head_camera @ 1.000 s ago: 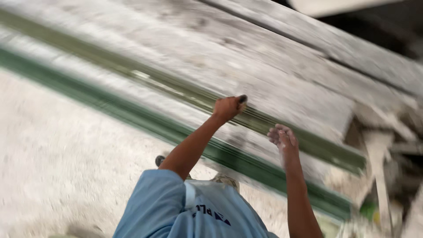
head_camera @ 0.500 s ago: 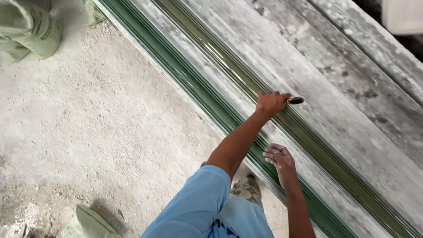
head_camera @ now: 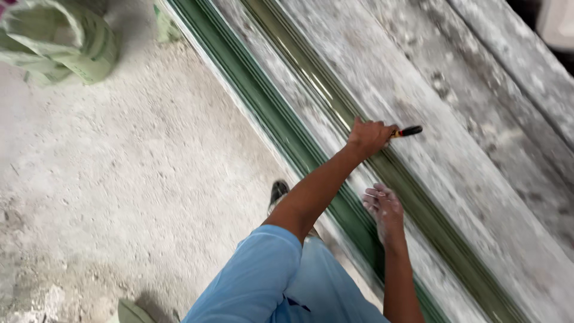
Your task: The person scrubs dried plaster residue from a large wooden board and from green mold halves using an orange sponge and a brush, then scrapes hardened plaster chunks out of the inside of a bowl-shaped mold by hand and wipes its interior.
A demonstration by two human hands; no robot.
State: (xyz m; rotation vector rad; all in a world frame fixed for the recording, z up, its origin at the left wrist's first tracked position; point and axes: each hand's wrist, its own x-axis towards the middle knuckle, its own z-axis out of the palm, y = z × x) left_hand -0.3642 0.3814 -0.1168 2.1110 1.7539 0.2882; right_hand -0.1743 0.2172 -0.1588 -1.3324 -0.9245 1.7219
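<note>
We see the left hand (head_camera: 369, 136) on the long moulding (head_camera: 335, 113), apparently gripping a tool handle (head_camera: 409, 130); right hand (head_camera: 384, 206) nearer; sack (head_camera: 66, 42) far left on floor (head_camera: 119, 179).

Soft, even daylight; no hard shadows, only a faint dark patch on the floor (head_camera: 119, 179) near the bottom edge. Pale glare streaks run along the green moulding (head_camera: 323, 90). Motion blur smears the whole frame, strongest along the plaster-coated beam (head_camera: 454, 137); top right corner falls dark.
</note>
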